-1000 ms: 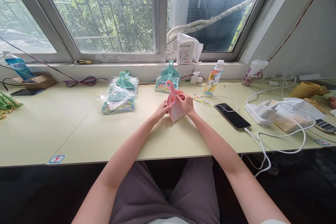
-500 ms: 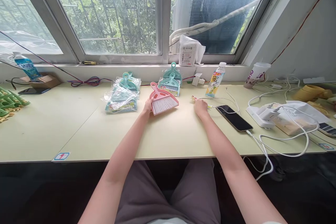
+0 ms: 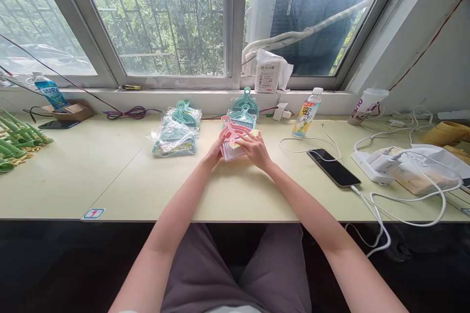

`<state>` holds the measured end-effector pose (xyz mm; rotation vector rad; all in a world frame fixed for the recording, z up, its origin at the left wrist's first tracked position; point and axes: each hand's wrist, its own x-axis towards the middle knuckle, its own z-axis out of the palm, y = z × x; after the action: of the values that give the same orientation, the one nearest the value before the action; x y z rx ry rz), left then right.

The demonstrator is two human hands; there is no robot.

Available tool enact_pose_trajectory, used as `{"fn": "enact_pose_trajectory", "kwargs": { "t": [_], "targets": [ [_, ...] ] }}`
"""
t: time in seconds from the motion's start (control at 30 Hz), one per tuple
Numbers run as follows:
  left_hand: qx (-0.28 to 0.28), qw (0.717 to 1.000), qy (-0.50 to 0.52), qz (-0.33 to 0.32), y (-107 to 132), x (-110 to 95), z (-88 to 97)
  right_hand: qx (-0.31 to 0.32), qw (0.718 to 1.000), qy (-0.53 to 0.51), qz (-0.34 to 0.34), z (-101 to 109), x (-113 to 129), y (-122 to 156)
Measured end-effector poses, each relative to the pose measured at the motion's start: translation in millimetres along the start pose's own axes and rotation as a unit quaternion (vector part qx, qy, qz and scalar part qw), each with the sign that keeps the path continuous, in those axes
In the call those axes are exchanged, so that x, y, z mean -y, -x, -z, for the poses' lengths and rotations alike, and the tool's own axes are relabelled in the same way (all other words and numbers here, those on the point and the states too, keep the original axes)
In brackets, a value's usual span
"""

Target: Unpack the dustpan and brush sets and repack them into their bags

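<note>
My left hand (image 3: 215,152) grips the left side of a pink dustpan and brush set (image 3: 230,127), which is held tilted just above the table with its handle pointing away. My right hand (image 3: 258,151) lies over the set's right side, its fingers on a small yellow-and-white printed card (image 3: 234,144) against the brush. Part of the card and the brush's right half are hidden by those fingers. Behind stand green dustpan and brush sets (image 3: 244,116) in clear wrap. More wrapped green sets (image 3: 175,137) lie stacked to the left.
A drink bottle (image 3: 307,112), a black phone (image 3: 333,168) on a white cable and a power strip (image 3: 374,168) are on the right. A lidded cup (image 3: 367,106) stands farther back. Green bamboo-like pieces (image 3: 18,139) lie at the far left, near a blue-labelled bottle (image 3: 51,93).
My right hand has moved left from beside the phone, bringing the printed card onto the pink set. My left hand still holds the set, now slightly farther right in view.
</note>
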<state>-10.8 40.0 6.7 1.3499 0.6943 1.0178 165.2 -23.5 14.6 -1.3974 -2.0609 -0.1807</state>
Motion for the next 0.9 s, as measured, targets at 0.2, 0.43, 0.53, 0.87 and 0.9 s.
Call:
{"fn": "enact_pose_trajectory", "kwargs": {
  "t": [0.2, 0.43, 0.53, 0.87, 0.9],
  "targets": [
    [0.044, 0.994, 0.101, -0.019, 3, -3, 8.2, 0.064, 0.996, -0.048, 0.043, -6, 8, 3],
    [0.006, 0.991, 0.125, -0.035, -1, 1, 12.2, -0.054, 0.992, -0.112, -0.016, -11, 6, 3],
    [-0.019, 0.99, 0.138, -0.036, -6, 2, 12.5, -0.202, 0.936, -0.236, -0.162, -12, 6, 0],
    [0.021, 0.999, 0.016, -0.042, 4, -5, 4.3, -0.125, 0.667, -0.669, -0.303, -32, 4, -2],
    [0.02, 0.999, -0.017, -0.038, 3, -5, 5.6, -0.132, 0.66, -0.673, -0.306, -32, 2, -2]
  ]
}}
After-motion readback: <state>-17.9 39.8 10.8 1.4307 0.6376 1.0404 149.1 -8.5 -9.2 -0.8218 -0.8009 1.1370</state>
